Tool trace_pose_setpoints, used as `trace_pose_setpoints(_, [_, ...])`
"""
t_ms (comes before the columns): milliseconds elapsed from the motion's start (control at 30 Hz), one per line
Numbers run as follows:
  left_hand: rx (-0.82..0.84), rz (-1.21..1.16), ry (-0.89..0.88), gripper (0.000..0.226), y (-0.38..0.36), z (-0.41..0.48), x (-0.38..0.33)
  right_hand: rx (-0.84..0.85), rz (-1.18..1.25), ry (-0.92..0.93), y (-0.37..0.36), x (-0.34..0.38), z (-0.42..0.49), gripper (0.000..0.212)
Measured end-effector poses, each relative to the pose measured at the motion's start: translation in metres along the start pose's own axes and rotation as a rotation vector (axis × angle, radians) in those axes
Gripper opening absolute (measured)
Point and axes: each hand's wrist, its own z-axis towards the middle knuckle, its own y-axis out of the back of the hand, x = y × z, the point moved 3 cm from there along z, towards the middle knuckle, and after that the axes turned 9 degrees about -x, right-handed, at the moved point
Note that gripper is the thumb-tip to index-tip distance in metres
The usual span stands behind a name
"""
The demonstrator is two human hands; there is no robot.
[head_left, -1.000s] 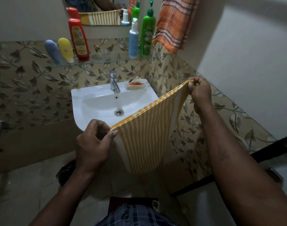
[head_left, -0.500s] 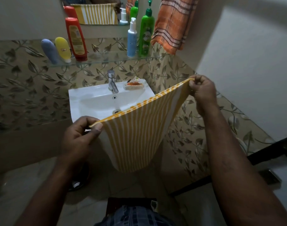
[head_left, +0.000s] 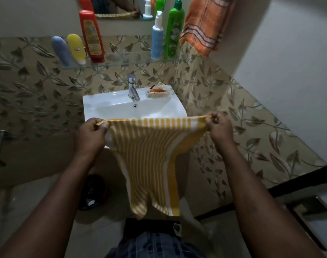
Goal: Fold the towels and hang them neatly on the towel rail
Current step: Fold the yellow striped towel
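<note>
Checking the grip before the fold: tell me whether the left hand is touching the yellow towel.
Touching. The head view shows the left hand pinching the yellow towel at its top corner.

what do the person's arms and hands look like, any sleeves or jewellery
Both arms are bare, with no sleeves in view. The left hand and right hand wear no gloves, and no watch or bracelet shows at either wrist.
</note>
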Motion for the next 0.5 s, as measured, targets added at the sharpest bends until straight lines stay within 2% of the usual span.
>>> trace_pose_setpoints(33, [-0.015,0.012,-0.001,0.023,-0.003,0.0,0.002,-0.016,-0.027,-0.019,-0.002,-0.007,-0.002,0.025])
trace_pose_setpoints(100, [-0.058,-0.063,-0.041,0.013,-0.007,0.001,-0.008,-0.061,0.01,-0.024,0.0,-0.008,0.0,0.022])
trace_pose_setpoints(300, [-0.03,-0.123,-0.091,0.011,-0.015,0.0,-0.014,-0.127,0.027,0.001,0.013,0.002,0.01,0.021])
trace_pose_setpoints(433, [0.051,-0.117,-0.111,0.012,-0.024,-0.004,-0.015,-0.158,-0.004,0.011,0.015,0.002,0.012,0.02])
trace_pose_setpoints(500, [-0.034,-0.163,-0.136,0.009,-0.022,0.002,-0.021,-0.155,0.045,0.032,0.016,0.004,0.013,0.019])
